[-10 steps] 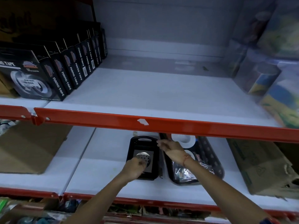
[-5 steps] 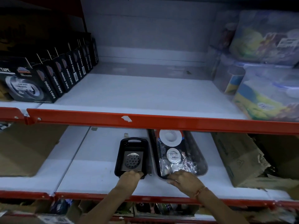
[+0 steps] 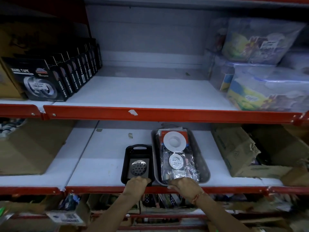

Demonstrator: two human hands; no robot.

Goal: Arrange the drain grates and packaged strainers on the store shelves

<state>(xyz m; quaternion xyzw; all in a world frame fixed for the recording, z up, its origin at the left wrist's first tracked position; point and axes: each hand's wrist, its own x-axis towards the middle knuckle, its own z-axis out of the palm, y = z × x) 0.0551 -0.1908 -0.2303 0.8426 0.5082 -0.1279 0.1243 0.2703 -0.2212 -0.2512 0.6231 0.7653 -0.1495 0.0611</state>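
Two white shelves with red front edges fill the view. The lower shelf (image 3: 103, 166) holds the things being sorted, and the upper shelf (image 3: 147, 92) sits above the fingers. Far up and to the left of the fingers stands a row of black tape boxes (image 3: 55, 77). Far up and to the right are clear plastic bags (image 3: 267, 67) with bright colours inside. On the lower shelf, a brown cardboard box (image 3: 30, 148) sits well to the left of the fingers and a torn cardboard box (image 3: 237, 149) sits to the right.

Just past the right fingers lies a long grey tray (image 3: 204, 164). In it are packaged strainers (image 3: 175, 158) in shiny wrap, with a white round strainer on top. Just past the left fingers lies a small black tray (image 3: 127, 163). A shiny drain grate (image 3: 138, 167) with many small holes rests inside it. The two trays sit side by side, touching or almost touching.

The left hand (image 3: 136, 183) curls its fingers over the near end of the black tray and holds it. The right hand (image 3: 184, 184) lies flat and spread on the near end of the grey tray, with the fingers pressing on the rim and the wrap. A thin thread band is on the right wrist
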